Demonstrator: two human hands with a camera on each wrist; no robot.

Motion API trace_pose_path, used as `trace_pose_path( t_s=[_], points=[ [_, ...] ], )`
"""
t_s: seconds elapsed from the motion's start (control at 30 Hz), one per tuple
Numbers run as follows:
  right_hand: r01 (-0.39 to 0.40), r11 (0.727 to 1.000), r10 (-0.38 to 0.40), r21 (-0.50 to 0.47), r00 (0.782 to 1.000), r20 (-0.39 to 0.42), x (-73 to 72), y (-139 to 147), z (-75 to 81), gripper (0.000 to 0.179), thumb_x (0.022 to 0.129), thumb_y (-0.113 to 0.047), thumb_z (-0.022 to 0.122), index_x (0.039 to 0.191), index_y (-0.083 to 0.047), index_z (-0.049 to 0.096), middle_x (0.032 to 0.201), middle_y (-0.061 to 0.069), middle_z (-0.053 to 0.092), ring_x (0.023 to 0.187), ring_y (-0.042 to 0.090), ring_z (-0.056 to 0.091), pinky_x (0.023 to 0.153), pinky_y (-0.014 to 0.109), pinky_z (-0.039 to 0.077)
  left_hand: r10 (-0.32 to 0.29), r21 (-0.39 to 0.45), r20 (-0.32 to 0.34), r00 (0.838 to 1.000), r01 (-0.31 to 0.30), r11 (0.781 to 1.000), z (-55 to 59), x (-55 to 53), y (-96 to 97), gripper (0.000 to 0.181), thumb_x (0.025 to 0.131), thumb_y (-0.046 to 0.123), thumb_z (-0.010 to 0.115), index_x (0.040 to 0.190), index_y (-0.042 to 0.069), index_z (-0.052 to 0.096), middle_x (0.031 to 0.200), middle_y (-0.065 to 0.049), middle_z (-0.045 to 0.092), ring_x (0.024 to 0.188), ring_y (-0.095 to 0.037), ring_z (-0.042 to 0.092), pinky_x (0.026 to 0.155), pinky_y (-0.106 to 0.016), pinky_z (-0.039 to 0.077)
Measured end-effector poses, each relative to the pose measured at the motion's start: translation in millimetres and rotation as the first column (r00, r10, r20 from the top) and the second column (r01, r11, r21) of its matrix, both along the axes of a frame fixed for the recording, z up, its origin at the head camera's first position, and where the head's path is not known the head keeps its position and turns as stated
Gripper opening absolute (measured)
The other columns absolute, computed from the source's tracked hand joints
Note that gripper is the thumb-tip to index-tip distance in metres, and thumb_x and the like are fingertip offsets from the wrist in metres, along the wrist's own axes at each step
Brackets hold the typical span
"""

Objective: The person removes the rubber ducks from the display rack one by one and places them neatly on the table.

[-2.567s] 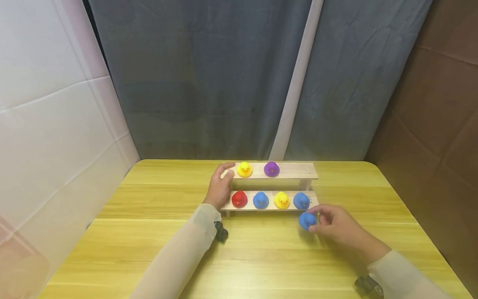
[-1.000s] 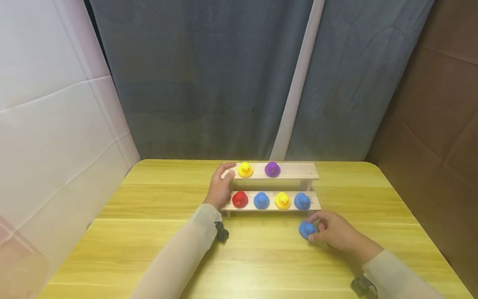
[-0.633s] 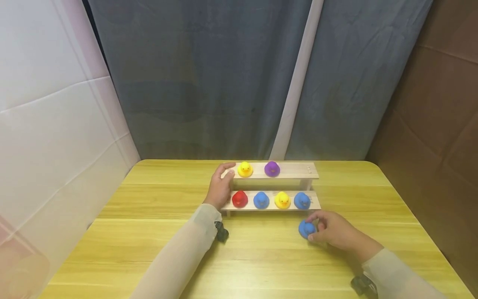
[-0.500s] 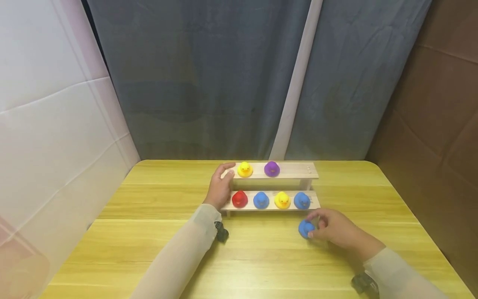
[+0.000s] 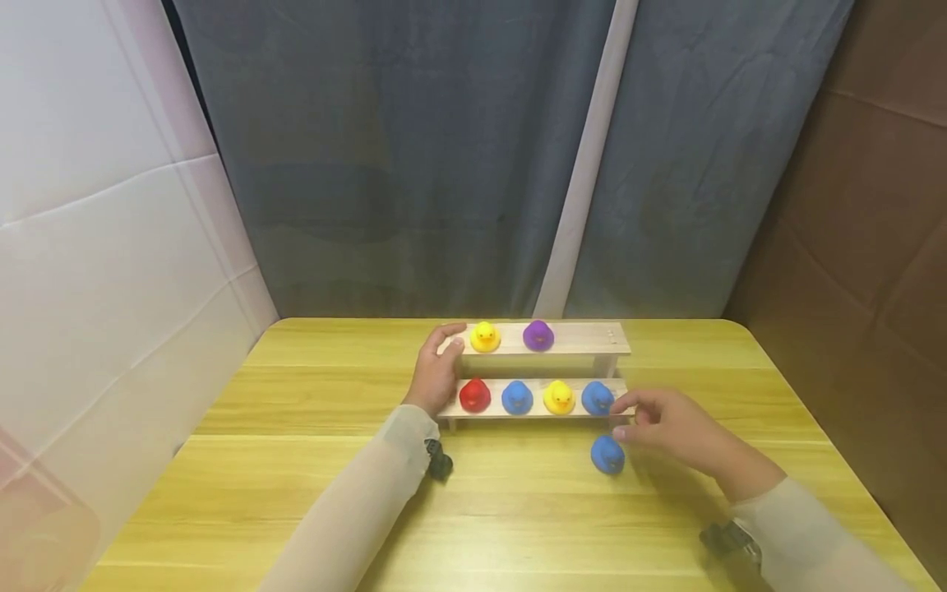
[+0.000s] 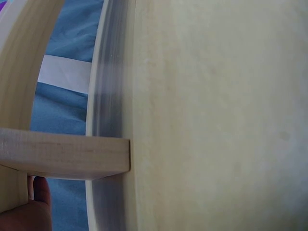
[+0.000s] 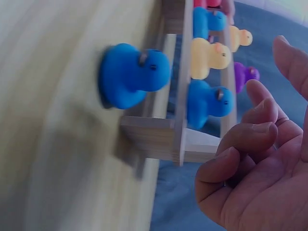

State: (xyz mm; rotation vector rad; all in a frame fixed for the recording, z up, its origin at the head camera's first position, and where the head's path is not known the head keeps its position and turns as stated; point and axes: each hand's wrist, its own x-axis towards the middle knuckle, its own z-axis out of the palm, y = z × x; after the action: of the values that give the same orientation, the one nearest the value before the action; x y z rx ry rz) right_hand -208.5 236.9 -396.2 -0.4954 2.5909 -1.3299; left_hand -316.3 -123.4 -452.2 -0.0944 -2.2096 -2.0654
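My left hand [image 5: 435, 374] grips the left end of a two-tier wooden stand [image 5: 584, 339], thumb in front and fingers behind. In the left wrist view, part of the hand [image 6: 29, 211] shows beside the stand's leg. A blue rubber duck [image 5: 607, 455] sits upright on the table before the stand's right end. Just above and right of it hovers my right hand [image 5: 676, 432], apart from it, thumb and index finger spread with nothing between them. Those fingertips are close to the blue duck [image 5: 597, 398] at the right end of the lower tier; contact cannot be told.
Along the lower tier sit a red duck [image 5: 474, 396], another blue duck [image 5: 517, 398] and a yellow duck [image 5: 558, 397]. A yellow duck [image 5: 484, 337] and a purple duck [image 5: 538, 335] occupy the upper tier. Behind the wooden table [image 5: 296, 493] hangs a grey-blue curtain [image 5: 385, 164].
The right hand lowered a blue duck onto the table, let go of it, and rose toward the lower tier's right end. The left hand stayed at the stand.
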Motion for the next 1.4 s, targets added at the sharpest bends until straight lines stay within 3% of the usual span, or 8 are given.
trace_pose_path(
  t_s=[0.3, 0.6, 0.83, 1.1, 1.27, 1.4],
  points=[
    [0.023, 1.000, -0.023, -0.002, 0.997, -0.071, -13.5, -10, 18.8, 0.038, 0.081, -0.030, 0.079, 0.111, -0.008, 0.068, 0.071, 0.006, 0.048, 0.058, 0.014, 0.041, 0.048, 0.027, 0.037, 0.008, -0.013, -0.012, 1.000, -0.009, 1.000, -0.6, -0.1, -0.5, 0.026, 0.098, 0.033, 0.052, 0.123, 0.033, 0.060, 0.136, 0.003, 0.049, 0.120, -0.024, 0.046, 0.108, -0.048, 0.028],
    [0.016, 1.000, -0.017, -0.015, 0.997, -0.075, -27.8, -26, 36.0, 0.039, 0.081, -0.030, 0.079, 0.113, -0.013, 0.067, 0.070, 0.007, 0.048, 0.055, 0.015, 0.040, 0.044, 0.027, 0.035, 0.005, -0.014, 0.000, 1.000, -0.005, 1.000, 1.6, 0.4, -0.7, 0.026, 0.099, 0.033, 0.051, 0.124, 0.033, 0.059, 0.137, 0.003, 0.048, 0.121, -0.022, 0.044, 0.109, -0.046, 0.026],
    [0.034, 0.999, -0.036, -0.018, 0.996, -0.084, -39.4, -40, 42.9, 0.036, 0.083, -0.029, 0.078, 0.115, -0.019, 0.066, 0.073, 0.008, 0.053, 0.060, 0.019, 0.046, 0.049, 0.030, 0.040, -0.018, -0.006, -0.002, 1.000, 0.018, 1.000, 1.5, -0.3, -0.8, 0.029, 0.100, 0.032, 0.050, 0.128, 0.030, 0.058, 0.141, 0.001, 0.045, 0.124, -0.023, 0.043, 0.111, -0.046, 0.023],
    [0.069, 0.998, -0.067, 0.011, 0.991, -0.116, -54.9, -56, 45.0, 0.045, 0.082, -0.030, 0.078, 0.122, -0.016, 0.064, 0.074, 0.008, 0.053, 0.063, 0.022, 0.048, 0.054, 0.033, 0.041, -0.002, -0.021, -0.006, 1.000, 0.002, 1.000, 0.3, -0.4, 0.0, 0.026, 0.099, 0.031, 0.051, 0.124, 0.032, 0.059, 0.139, 0.004, 0.047, 0.125, -0.022, 0.043, 0.111, -0.048, 0.024],
    [0.103, 0.995, -0.100, 0.019, 0.990, -0.102, -63.9, -63, 46.0, 0.049, 0.082, -0.031, 0.079, 0.126, -0.019, 0.062, 0.075, 0.009, 0.053, 0.060, 0.022, 0.047, 0.050, 0.032, 0.041, -0.015, -0.022, 0.007, 1.000, 0.015, 1.000, 6.9, 3.4, 0.1, 0.027, 0.100, 0.031, 0.052, 0.126, 0.030, 0.059, 0.140, 0.003, 0.047, 0.126, -0.022, 0.042, 0.112, -0.047, 0.023],
    [0.112, 0.994, -0.110, 0.019, 0.989, -0.100, -70.5, -68, 46.0, 0.052, 0.081, -0.034, 0.078, 0.127, -0.019, 0.061, 0.077, 0.009, 0.053, 0.061, 0.022, 0.047, 0.050, 0.032, 0.041, -0.032, -0.016, 0.032, 0.999, 0.033, 0.999, 20.4, 12.7, 0.3, 0.031, 0.100, 0.025, 0.051, 0.131, 0.022, 0.057, 0.142, -0.003, 0.045, 0.124, -0.025, 0.043, 0.111, -0.048, 0.024]
  ],
)
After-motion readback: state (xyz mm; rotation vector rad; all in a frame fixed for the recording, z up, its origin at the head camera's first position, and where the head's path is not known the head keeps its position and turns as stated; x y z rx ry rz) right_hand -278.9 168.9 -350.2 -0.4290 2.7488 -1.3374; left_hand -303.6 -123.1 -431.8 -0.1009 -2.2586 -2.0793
